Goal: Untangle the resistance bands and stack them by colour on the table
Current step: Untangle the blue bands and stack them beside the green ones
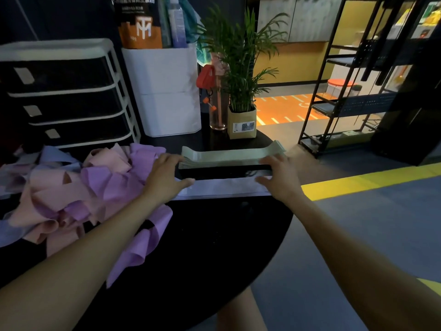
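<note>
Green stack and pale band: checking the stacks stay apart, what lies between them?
In the head view, only a bare strip of black table lies between the green stack and the pale band.

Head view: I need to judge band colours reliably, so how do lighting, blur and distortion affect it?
Head view: dim over the black table, so the green stack and pale band look washed out; brighter light falls on the orange floor behind; wide-angle bending curves the shelf rack; the tangled pile is slightly soft, both hands fairly sharp.

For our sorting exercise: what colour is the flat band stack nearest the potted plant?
Pale green stack, clearest in the head view.
</note>
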The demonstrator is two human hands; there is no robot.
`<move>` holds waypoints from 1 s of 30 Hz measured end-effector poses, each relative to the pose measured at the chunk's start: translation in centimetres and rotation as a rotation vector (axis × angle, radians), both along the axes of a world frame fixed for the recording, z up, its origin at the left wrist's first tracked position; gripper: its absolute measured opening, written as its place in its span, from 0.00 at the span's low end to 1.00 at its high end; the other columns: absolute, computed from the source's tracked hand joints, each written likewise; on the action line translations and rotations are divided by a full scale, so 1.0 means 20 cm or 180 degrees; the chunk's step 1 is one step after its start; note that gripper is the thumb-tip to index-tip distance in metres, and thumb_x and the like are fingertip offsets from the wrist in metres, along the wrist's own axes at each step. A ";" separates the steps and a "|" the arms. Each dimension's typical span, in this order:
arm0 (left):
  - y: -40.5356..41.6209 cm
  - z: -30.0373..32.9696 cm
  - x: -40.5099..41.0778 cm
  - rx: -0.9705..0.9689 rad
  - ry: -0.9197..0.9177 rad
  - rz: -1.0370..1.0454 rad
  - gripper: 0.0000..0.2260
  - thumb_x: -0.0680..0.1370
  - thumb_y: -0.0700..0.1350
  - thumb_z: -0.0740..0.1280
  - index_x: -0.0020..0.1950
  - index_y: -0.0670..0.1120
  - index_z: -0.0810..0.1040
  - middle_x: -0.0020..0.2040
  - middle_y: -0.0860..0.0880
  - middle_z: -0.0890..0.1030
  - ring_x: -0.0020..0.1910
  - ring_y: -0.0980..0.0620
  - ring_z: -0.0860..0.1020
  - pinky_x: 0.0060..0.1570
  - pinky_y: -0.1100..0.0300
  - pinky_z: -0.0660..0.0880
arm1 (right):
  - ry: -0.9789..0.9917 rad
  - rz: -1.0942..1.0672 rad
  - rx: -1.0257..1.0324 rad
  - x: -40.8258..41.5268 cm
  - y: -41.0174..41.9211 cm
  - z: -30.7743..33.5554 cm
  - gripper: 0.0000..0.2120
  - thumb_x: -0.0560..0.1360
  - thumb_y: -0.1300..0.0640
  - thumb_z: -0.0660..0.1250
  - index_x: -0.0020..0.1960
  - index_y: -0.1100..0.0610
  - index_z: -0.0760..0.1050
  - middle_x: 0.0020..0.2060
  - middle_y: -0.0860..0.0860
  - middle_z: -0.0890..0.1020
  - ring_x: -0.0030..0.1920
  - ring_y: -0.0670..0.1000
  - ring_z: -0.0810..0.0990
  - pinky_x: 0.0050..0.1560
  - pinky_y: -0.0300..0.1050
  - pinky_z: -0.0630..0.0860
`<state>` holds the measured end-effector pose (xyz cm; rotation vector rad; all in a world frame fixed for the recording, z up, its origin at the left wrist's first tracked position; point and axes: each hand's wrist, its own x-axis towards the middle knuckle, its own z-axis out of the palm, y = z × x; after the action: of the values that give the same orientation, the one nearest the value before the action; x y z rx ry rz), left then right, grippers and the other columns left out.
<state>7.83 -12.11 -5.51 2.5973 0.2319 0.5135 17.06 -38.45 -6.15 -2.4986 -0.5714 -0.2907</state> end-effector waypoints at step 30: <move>-0.32 0.03 0.24 0.0900 0.1705 -0.1438 0.41 0.69 0.61 0.70 0.76 0.50 0.55 0.72 0.51 0.62 0.70 0.50 0.63 0.67 0.53 0.66 | 0.0798 0.1234 -0.1649 0.13 -0.17 0.10 0.36 0.71 0.46 0.70 0.73 0.56 0.61 0.68 0.53 0.66 0.69 0.54 0.65 0.67 0.48 0.66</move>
<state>12.57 -18.52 -4.90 2.8865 -0.2753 -0.3373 19.71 -41.76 -4.09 -2.7615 -1.1134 0.3587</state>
